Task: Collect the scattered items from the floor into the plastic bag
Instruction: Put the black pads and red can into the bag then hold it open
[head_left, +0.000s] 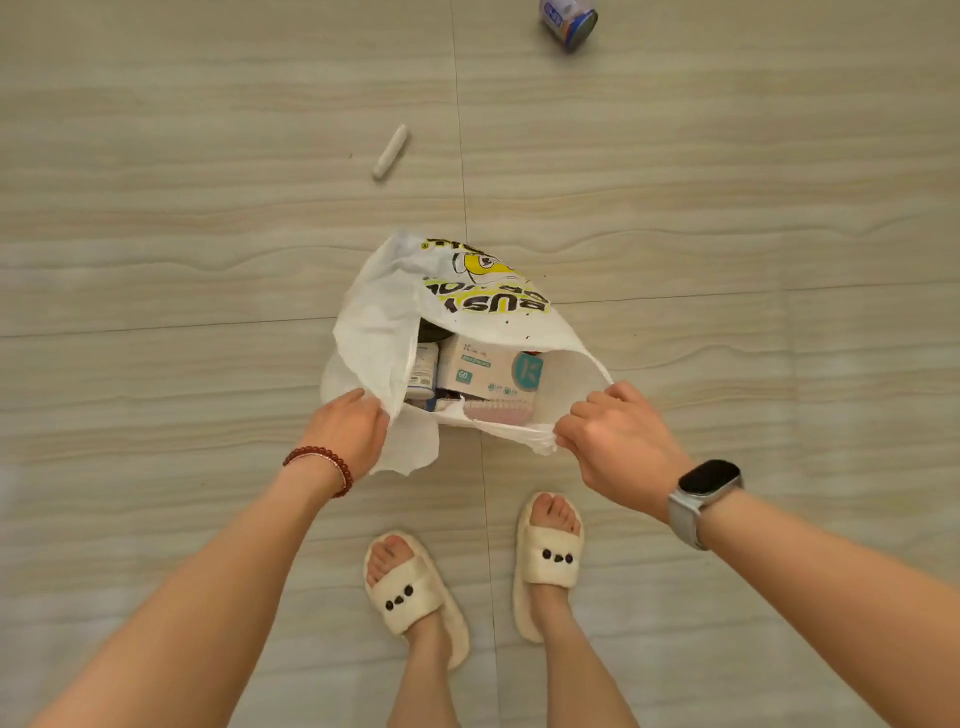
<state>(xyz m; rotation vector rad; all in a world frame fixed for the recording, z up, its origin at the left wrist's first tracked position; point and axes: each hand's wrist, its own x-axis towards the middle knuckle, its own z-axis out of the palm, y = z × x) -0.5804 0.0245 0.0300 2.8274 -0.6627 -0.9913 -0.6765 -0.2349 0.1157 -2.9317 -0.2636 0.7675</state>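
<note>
Your left hand (349, 427) has its fingers (340, 402) curled on the left rim of the plastic bag (382, 332), which sits on the floor (156, 260) just in front of your feet. The bag's mouth is spread wide, and a pale carton (488, 370) and other items already lie inside it. Your right hand (621, 448) pinches the near-right handle, its fingers clamped on bunched plastic. You seem to be between pickups, holding the bag open. Two items remain out: a white tube (390, 151) on the floor beyond the bag, and a can (569, 22) lying far right. Next, free one hand and carry the bag toward the tube.
</note>
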